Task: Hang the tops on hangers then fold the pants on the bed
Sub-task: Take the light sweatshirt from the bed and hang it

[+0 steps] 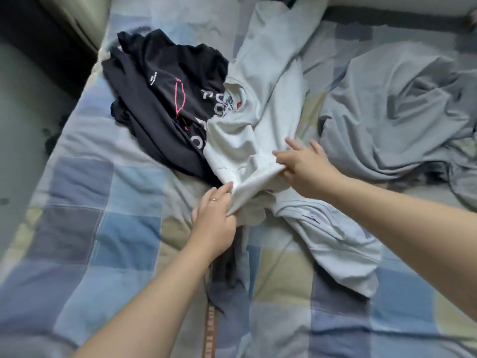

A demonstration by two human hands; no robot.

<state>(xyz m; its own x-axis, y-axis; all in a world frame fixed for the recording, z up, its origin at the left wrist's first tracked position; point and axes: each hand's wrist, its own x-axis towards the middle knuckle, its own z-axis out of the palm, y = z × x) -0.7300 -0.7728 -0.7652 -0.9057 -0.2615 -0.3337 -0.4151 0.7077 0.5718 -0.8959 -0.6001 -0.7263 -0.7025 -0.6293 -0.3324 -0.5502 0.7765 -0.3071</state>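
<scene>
A white top (240,140) with a small printed logo lies crumpled in the middle of the bed. My left hand (214,215) pinches its near edge, and my right hand (302,166) grips a fold of the same top a little farther back. A black top (160,99) with white letters and a pink line lies to the left, partly under the white one. Pale blue pants (333,239) stretch from under my right hand toward the near right. No hanger is in view.
The bed has a checked blue, grey and beige cover (111,208). A grey garment (397,120) lies bunched at the right. A dark strap with an orange band (210,319) lies near the front. The bed's left edge drops to the floor (23,104).
</scene>
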